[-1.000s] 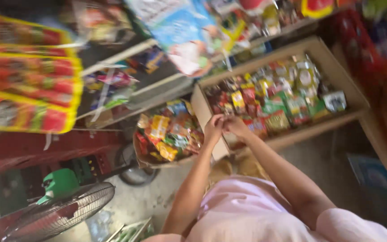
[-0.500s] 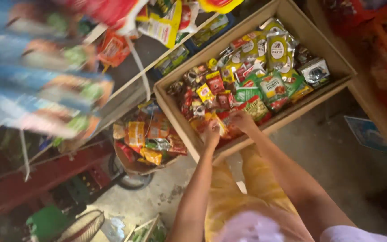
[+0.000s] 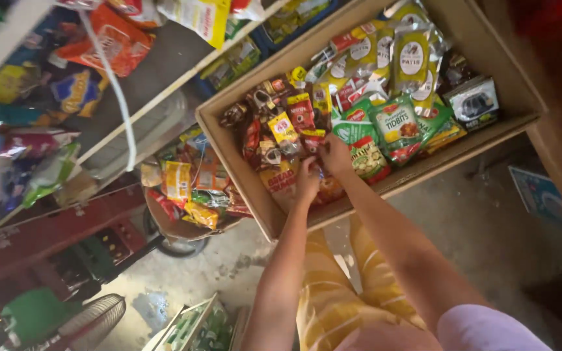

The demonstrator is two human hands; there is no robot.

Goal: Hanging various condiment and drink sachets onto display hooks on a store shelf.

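- Cardboard box (image 3: pixel 265 195), wide and shallow, takes up much more of the head view than half a second ago, as the camera has come closer over it.
- Both hands have gone further in: earlier they were at the box's near edge, now they are over the snack packets (image 3: pixel 307 123) in its near left part.
- Left hand (image 3: pixel 307 181) lies palm down on an orange packet (image 3: pixel 328 190) by the near wall; its fingers (image 3: pixel 308 164) curl onto the packets, but I cannot tell whether they grasp one.
- Right hand (image 3: pixel 336 155) sits just beside the left, a little deeper in, touching a small red packet (image 3: pixel 313 138); its fingers are bent over it, and the grip itself is hidden.
- Green packets (image 3: pixel 395 127) lie just right of the right hand, with pale yellow bags (image 3: pixel 411 55) at the far end, arranged as before.
- A smaller round carton of orange and yellow packets (image 3: pixel 187 188) stands on the concrete floor (image 3: pixel 476 221) left of the big box, as earlier.
- A green fan (image 3: pixel 66 322) shows at the lower left; the person's yellow striped trousers (image 3: pixel 333 292) fill the bottom centre.
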